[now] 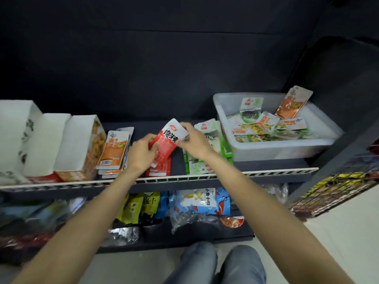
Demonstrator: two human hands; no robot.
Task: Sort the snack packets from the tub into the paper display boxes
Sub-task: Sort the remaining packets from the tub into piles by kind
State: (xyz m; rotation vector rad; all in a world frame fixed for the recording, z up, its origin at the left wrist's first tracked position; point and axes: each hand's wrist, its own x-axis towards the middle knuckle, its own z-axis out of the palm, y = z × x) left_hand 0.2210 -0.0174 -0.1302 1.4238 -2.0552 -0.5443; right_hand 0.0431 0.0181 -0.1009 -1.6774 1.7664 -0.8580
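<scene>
From the head camera, the left hand (141, 152) and right hand (192, 140) together pinch a red snack packet (167, 140) above a red stack (160, 167) on the shelf (266, 172). This looks like sorting into piles; next, likely lay it down, then reach for the white tub (276, 148), well right of the paper display boxes (78, 144).

Dim up here: the black backdrop (164, 58) swallows most light, while the white tub (276, 148) and paper boxes (51, 140) glare pale. Soft blur smears the hands, and the wide lens bends the shelf rail (225, 175) near the edges.
</scene>
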